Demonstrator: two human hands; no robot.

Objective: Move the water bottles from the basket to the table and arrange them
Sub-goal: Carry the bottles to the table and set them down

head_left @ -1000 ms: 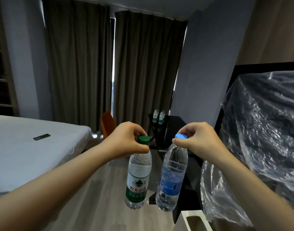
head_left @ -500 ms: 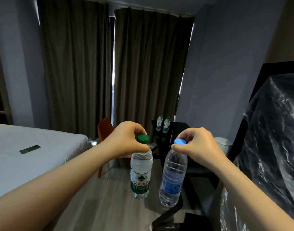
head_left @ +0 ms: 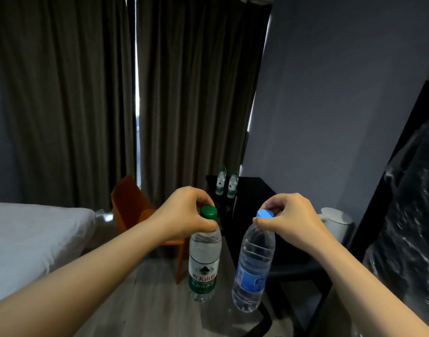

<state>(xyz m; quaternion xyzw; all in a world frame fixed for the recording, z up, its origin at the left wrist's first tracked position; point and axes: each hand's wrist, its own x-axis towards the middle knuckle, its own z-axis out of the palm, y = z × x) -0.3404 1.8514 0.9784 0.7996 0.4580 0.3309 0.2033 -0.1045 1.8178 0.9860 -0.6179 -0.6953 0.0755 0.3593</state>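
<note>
Bottles, two, in transit toward the dark table (head_left: 254,188) at 12 o'clock.

Item 1: green-capped bottle (head_left: 203,259), clear plastic, green-and-white label with red characters, hanging near upright. Held by the left hand (head_left: 186,212), fingers pinched tight about the neck just under the cap.

Item 2: blue-capped bottle (head_left: 254,266), clear ribbed plastic, blue label, hanging with its base tilted toward 7 o'clock. Held by the right hand (head_left: 288,220), closed on the neck beneath the cap.

Both hang over the floor, near each other but apart, neither touching the table.

Already placed: two green-label bottles (head_left: 226,182), upright, just beside one another at the table's far left.

Also present: orange chair (head_left: 133,205) at 10 o'clock, white bed (head_left: 31,237) at 9 o'clock, white kettle (head_left: 337,222) at 2 o'clock. Basket not in view.

Handling note (judgement): a neck pinch lets a full bottle swing. Carry them level and apart so they do not knock. Lower each base flat onto the table, in line with the standing pair, and let go only once it stands steady.
</note>
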